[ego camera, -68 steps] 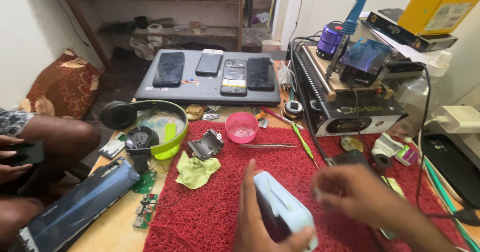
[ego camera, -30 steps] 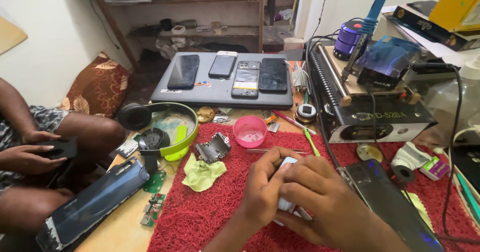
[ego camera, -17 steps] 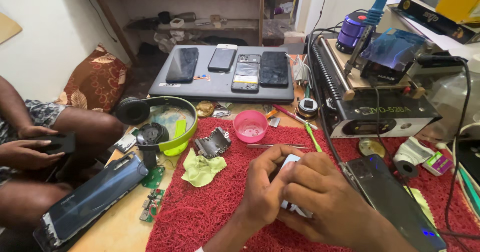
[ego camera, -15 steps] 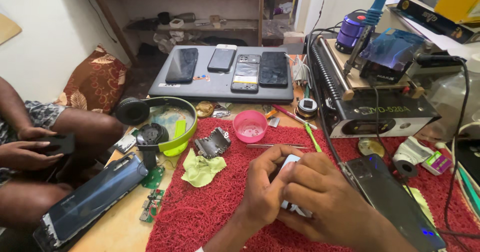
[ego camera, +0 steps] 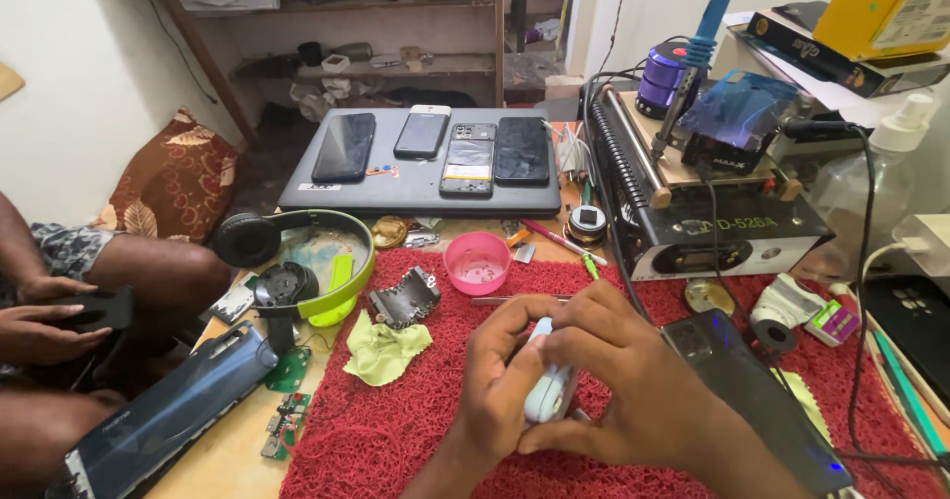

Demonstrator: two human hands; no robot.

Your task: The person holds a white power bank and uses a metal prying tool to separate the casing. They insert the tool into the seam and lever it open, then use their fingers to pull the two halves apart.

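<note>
2 bare hands, the left hand [ego camera: 500, 380] and the right hand [ego camera: 618, 375], with bare wrists and forearms; no sleeves, rings, watch or gloves show.

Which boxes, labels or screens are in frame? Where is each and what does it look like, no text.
Yellow box: top right corner, tilted carton with a white label patch.
Flat black box: under the yellow one, long and thin.
Four phones: in a row on the closed grey laptop, three with dark faces, one opened.
Large dark screen panel: bottom left, lying flat, bluish sheen.
Machine display: front of the black bench unit, small dark oval.
</note>
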